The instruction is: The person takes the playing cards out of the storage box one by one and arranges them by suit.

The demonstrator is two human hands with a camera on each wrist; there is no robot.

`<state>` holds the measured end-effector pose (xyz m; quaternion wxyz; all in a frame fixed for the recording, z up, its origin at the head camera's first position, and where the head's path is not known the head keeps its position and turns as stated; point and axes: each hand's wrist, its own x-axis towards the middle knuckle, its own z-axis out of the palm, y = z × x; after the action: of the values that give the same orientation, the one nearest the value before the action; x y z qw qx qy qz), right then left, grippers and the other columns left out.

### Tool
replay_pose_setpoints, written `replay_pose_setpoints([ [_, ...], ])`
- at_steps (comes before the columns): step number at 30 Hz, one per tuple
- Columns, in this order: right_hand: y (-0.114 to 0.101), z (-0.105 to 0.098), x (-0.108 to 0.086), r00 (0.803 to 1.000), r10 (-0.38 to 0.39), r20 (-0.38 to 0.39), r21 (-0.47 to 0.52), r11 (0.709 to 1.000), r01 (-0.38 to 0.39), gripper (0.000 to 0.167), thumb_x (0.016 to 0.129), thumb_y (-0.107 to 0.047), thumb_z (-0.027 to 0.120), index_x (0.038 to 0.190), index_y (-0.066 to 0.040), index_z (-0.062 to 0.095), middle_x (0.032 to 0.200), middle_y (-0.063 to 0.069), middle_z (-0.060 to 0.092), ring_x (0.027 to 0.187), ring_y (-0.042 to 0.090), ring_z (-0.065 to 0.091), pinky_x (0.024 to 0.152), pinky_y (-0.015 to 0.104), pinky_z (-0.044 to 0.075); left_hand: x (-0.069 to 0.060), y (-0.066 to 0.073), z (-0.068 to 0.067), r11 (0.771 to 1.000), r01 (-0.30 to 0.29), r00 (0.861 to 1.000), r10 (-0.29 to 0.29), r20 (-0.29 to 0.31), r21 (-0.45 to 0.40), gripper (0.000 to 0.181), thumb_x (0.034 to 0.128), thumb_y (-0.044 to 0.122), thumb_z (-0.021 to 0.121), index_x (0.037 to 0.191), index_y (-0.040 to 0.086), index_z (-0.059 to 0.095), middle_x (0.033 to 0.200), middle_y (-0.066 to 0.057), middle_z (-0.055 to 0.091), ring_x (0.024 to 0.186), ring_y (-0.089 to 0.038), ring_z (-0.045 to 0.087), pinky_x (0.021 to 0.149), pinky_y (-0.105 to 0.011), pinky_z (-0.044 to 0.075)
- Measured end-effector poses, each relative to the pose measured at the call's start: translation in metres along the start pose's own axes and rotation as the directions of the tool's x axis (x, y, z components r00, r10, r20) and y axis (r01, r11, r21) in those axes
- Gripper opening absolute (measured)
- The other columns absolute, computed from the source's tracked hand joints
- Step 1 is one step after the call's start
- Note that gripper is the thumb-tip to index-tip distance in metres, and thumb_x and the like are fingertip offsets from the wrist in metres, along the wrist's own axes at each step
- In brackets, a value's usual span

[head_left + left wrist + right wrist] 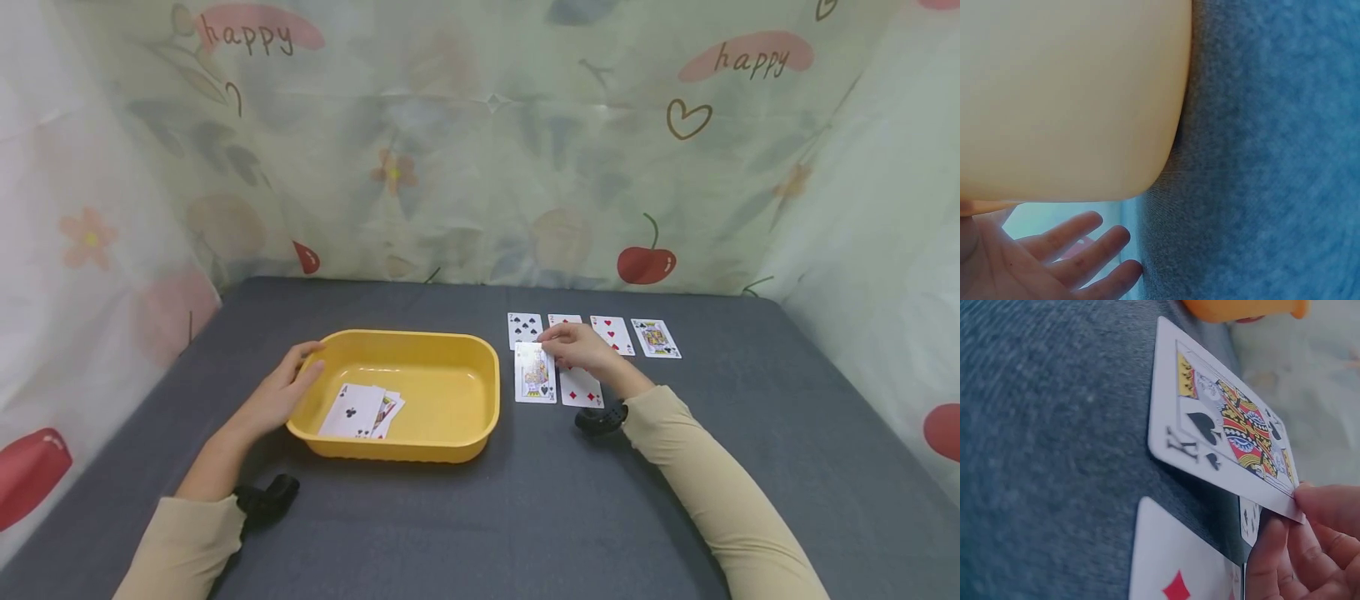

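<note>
My right hand (581, 346) pinches a king of spades playing card (1235, 419) at one corner between thumb and fingertips. The far part of that card is raised off the dark cloth in the right wrist view. A diamonds card (581, 389) lies right beside it, partly under the hand. On the left, my left hand (281, 392) holds the left rim of a yellow plastic basin (442, 346), thumb over the edge. Its other fingers (1094, 253) spread loosely outside the wall. In the basin lie an ace of clubs (352, 410) and other cards (388, 412) partly under it.
Behind the right hand runs a row: a spades card (525, 327), a red card (564, 318) mostly hidden by the hand, a hearts card (613, 333) and a king card (656, 338). Patterned curtains (487, 167) enclose the dark-covered table (450, 533).
</note>
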<state>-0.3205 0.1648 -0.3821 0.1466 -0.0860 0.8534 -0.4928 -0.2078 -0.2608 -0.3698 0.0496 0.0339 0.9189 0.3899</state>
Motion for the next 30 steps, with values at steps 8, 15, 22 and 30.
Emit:
replay_pose_setpoints([
  [8,-0.003,0.006,-0.003,0.997,-0.052,-0.057,-0.121,0.992,0.045,0.024,0.089,-0.013,0.059,0.108,0.003,0.061,0.093,0.012,0.068,0.066,0.008,0.051,0.06,0.022,0.04,0.0,0.0,0.001,1.0,-0.004,1.0,0.004,-0.003,0.001,0.059,0.1003,0.045,0.029,0.145,0.008,0.018,0.142,-0.03,0.029,0.123,-0.043,0.038,0.098,-0.055,0.036],
  [15,-0.003,0.004,-0.002,0.989,-0.084,-0.121,-0.212,0.976,0.057,0.021,0.09,-0.016,0.06,0.105,-0.001,0.063,0.105,0.019,0.068,0.082,0.013,0.057,0.067,0.022,0.041,0.0,0.001,0.001,1.0,0.006,1.0,-0.006,0.0,0.001,0.06,0.1002,0.046,0.029,0.145,0.009,0.018,0.143,-0.029,0.027,0.123,-0.043,0.038,0.098,-0.054,0.036],
  [22,-0.012,0.001,-0.007,0.993,-0.081,-0.085,-0.145,0.987,0.068,0.029,0.09,-0.018,0.059,0.113,0.0,0.06,0.111,0.019,0.063,0.095,0.023,0.059,0.077,0.029,0.049,0.0,0.002,0.001,1.0,0.005,1.0,-0.005,-0.002,0.004,0.059,0.1003,0.045,0.029,0.145,0.008,0.018,0.142,-0.029,0.028,0.122,-0.042,0.039,0.097,-0.053,0.037],
  [30,-0.056,0.009,-0.014,0.993,-0.119,0.0,-0.05,0.992,0.119,0.034,0.092,-0.024,0.058,0.119,-0.003,0.057,0.116,0.019,0.061,0.105,0.034,0.058,0.093,0.044,0.046,-0.001,0.002,0.0,1.0,-0.007,1.0,0.007,-0.006,0.0,0.06,0.1003,0.045,0.029,0.145,0.007,0.019,0.143,-0.03,0.027,0.124,-0.043,0.037,0.097,-0.054,0.036],
])
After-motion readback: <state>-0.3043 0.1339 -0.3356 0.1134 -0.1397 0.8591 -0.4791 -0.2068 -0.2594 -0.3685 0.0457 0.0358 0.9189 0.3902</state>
